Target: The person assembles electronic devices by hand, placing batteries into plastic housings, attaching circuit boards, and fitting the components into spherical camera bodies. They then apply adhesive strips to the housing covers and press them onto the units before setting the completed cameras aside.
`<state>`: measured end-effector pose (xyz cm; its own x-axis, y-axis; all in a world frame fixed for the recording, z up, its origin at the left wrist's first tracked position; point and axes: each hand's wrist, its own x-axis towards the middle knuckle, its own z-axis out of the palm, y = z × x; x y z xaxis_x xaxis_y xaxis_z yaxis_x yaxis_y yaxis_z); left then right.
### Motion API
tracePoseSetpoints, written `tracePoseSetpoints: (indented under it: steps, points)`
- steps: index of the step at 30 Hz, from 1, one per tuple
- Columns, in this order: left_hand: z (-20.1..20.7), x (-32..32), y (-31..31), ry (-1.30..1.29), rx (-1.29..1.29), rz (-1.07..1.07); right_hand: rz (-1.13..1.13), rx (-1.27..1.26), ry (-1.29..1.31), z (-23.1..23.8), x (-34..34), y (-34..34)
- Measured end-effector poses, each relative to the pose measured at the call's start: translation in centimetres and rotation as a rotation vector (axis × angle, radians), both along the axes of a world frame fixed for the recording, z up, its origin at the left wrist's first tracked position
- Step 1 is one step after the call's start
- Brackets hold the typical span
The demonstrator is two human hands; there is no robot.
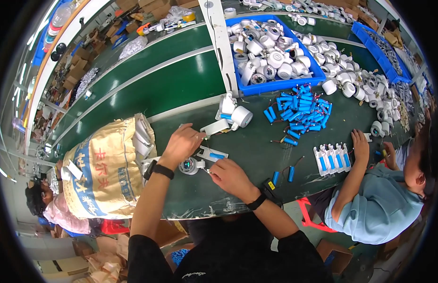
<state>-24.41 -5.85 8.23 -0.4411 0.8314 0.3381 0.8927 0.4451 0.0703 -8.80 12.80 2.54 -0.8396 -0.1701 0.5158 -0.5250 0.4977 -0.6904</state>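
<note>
On the dark green bench, a white round-headed device point(188, 166) with a small lit display lies between my wrists. Beside it is an open white handle shell point(205, 152) with a blue cylindrical battery point(217, 155) in it. My left hand point(183, 144) is above the shell, fingertips drawn together at its far end; what they pinch is too small to name. My right hand point(232, 178) is closed near the device's neck, its fingertips on something small I cannot make out. A white handle cover point(214, 126) lies just beyond my left fingertips.
A yellow woven sack point(105, 170) of white parts stands left. Beyond are a white device point(241, 116), a heap of blue batteries point(301, 111) and a blue tray point(280, 88) of white devices. At right, a co-worker point(374, 198) sits by battery-filled shells point(332, 159).
</note>
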Motion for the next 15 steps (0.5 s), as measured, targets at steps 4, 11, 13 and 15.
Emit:
tracePoseSetpoints:
  steps: [4, 11, 13, 15]
  points:
    - [0.0, 2.4, -3.2, 0.307, 0.069, -0.036, 0.015, 0.090, 0.031, 0.6, 0.4, 0.0]
    - [1.0, 4.9, -4.7, 0.196, 0.001, -0.013, 0.072, 0.131, -0.026, 0.4, 0.9, 0.0]
    - [0.5, 4.6, -4.9, 0.098, 0.021, 0.003, 0.074, 0.127, -0.036, 0.4, 0.8, 0.1]
    - [0.7, 4.3, -4.9, 0.053, 0.065, -0.003, 0.062, 0.116, -0.059, 0.5, 0.9, 0.1]
